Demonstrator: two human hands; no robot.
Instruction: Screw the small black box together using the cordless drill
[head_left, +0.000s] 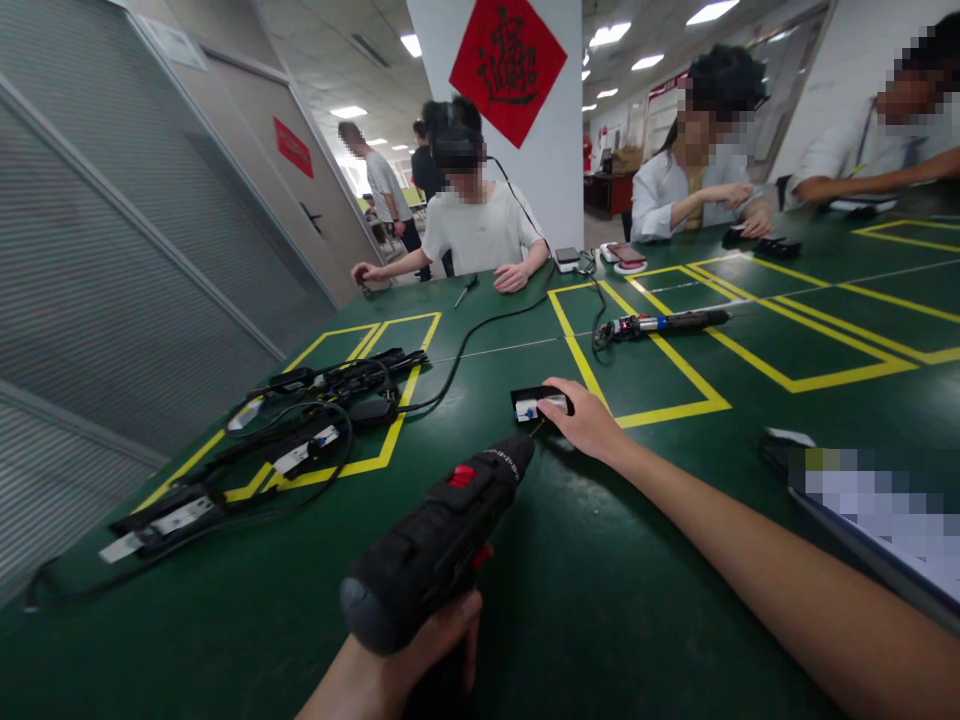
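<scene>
In the head view my left hand is closed round the handle of a black cordless drill with red switches. The drill points up and to the right, its thin bit close to the near edge of a small black box-like part. That part has a white and blue piece on its front and lies on the green table. My right hand grips its right end between thumb and fingers. I cannot tell whether the bit touches the part. The drill's lower handle is hidden.
Black cabled devices lie inside yellow tape at the left. A long tool-like device lies at the right, beyond my right hand. A screwdriver rests near a person opposite. A clipboard-like object is at the right edge.
</scene>
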